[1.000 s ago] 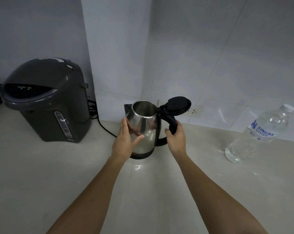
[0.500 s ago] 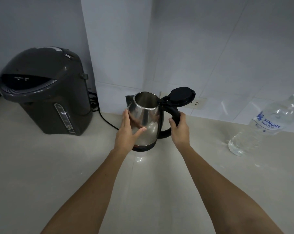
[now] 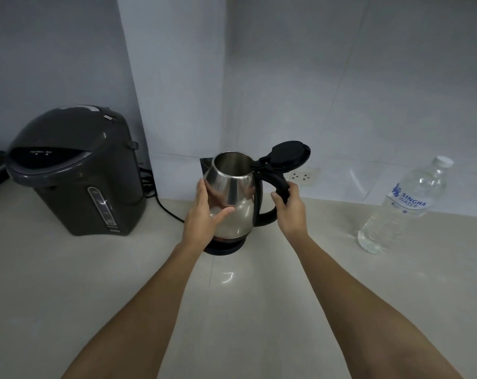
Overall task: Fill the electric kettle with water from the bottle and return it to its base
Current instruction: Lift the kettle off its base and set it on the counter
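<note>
A steel electric kettle (image 3: 238, 192) stands upright on its black base (image 3: 226, 248) at the middle of the counter, its black lid (image 3: 289, 154) flipped open to the right. My left hand (image 3: 204, 217) lies flat against the kettle's left side, fingers spread. My right hand (image 3: 289, 212) is wrapped around the black handle (image 3: 275, 184). A clear water bottle (image 3: 404, 206) with a white cap and a blue-lettered label stands at the right near the wall, apart from both hands.
A dark grey hot-water dispenser (image 3: 75, 170) stands at the left, its black cord (image 3: 166, 209) running along the counter behind the kettle. A wall socket (image 3: 304, 176) sits low on the tiled wall. The pale counter (image 3: 231, 310) stretches toward me.
Both hands stay on the kettle in the same grip. The view has shifted slightly; the kettle sits a little further back and the bottle further right in the frame.
</note>
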The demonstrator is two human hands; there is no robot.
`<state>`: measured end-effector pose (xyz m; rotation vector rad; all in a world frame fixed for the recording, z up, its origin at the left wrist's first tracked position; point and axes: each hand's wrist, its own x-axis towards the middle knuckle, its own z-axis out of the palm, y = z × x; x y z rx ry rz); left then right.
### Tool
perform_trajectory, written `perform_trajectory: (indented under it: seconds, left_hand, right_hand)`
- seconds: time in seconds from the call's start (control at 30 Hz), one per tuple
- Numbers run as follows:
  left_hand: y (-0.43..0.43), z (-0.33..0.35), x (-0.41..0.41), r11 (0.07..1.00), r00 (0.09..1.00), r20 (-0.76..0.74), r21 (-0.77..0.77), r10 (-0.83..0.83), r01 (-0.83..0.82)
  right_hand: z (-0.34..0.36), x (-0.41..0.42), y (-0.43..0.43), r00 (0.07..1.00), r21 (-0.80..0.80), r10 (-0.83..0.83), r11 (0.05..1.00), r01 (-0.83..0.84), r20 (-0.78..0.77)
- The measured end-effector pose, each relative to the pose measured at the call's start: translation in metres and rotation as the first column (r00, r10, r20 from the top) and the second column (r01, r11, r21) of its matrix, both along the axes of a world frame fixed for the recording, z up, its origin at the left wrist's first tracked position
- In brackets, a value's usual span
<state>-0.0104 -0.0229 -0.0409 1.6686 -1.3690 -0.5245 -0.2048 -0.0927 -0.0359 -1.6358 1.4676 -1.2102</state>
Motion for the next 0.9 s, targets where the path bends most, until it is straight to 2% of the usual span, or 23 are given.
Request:
perform_trajectory:
  seconds: [0.17, 0.47, 0.9]
  left_hand:
    - [0.003, 0.026, -0.025, 0.998, 0.999, 0.033, -0.059, -0.020, 0.022]
    - [0.021, 0.039, -0.103, 0.990, 0.998, -0.016, -0.125, -0.061, 0.058]
    - [0.052, 0.000, -0.195, 0.996, 0.997, -0.013, -0.034, -0.082, 0.082]
  right_hand:
    - [0.024, -0.027, 0.008, 0.999, -0.047, -0.014, 0.999, 0.015, 0.031]
    - [0.043, -0.104, 0.032, 0.997, -0.076, -0.076, 0.994, 0.078, 0.029]
    - [0.002, -0.199, 0.076, 0.989, 0.033, -0.135, 0.991, 0.133, 0.066]
